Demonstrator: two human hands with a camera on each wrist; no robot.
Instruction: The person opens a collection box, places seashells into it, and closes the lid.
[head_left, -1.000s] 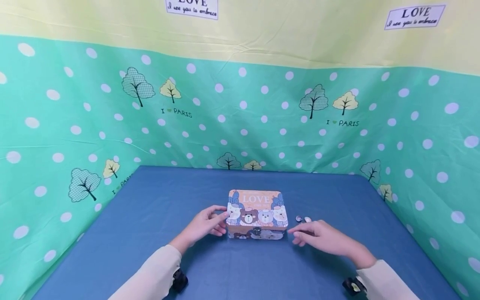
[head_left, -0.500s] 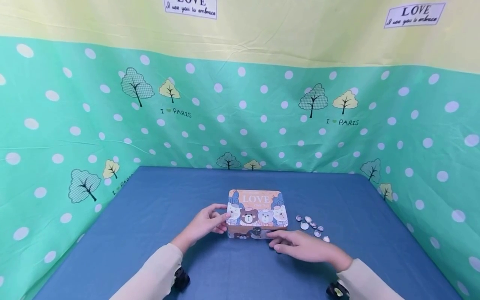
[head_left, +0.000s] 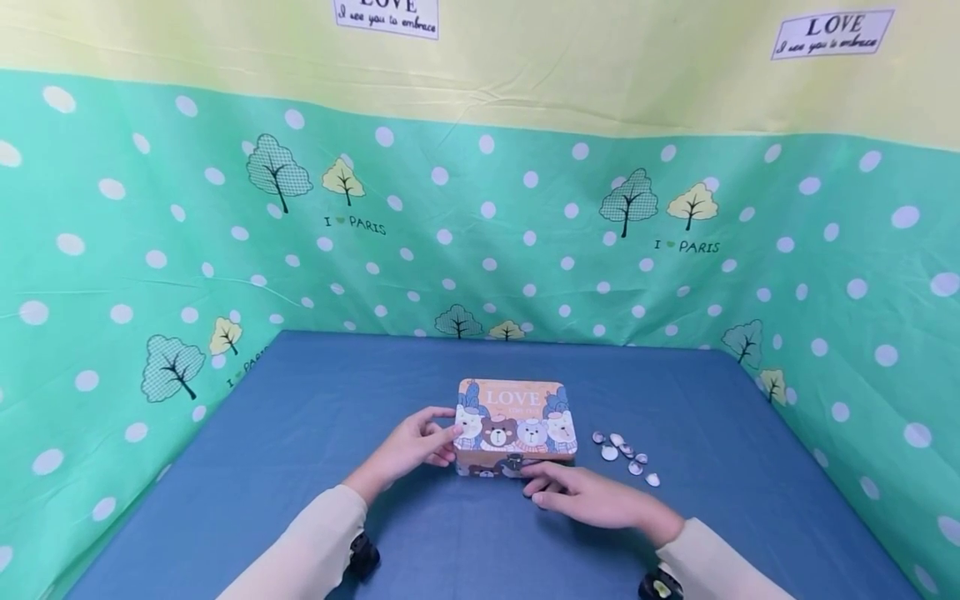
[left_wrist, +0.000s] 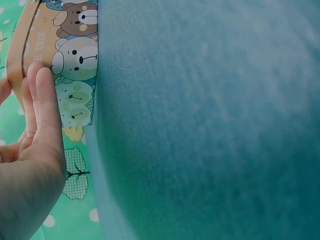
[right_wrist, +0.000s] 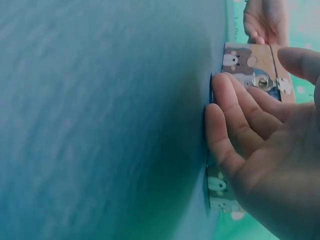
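A tin box (head_left: pixel 513 417) with a closed lid stands on the table, printed with bears and the word LOVE. My left hand (head_left: pixel 417 442) is at its left side, its fingers nearly straight against the wall and the thumb at the lid's edge. In the left wrist view the left hand (left_wrist: pixel 37 130) touches the printed side of the tin box (left_wrist: pixel 75 55). My right hand (head_left: pixel 588 493) is at the box's front, its fingertips beside the metal latch (head_left: pixel 514 462). The right wrist view has the right hand (right_wrist: pixel 260 135) loosely bent below the latch (right_wrist: pixel 265 82), holding nothing visible.
Several small white and purple seashells (head_left: pixel 609 452) lie scattered to the right of the box. Blue cloth covers the table (head_left: pixel 360 375). A green dotted curtain (head_left: pixel 487 233) hangs behind and along both sides.
My right hand has moved left from the box's right corner to the latch at its front, uncovering more of the seashells. The left hand and the box stay in place.
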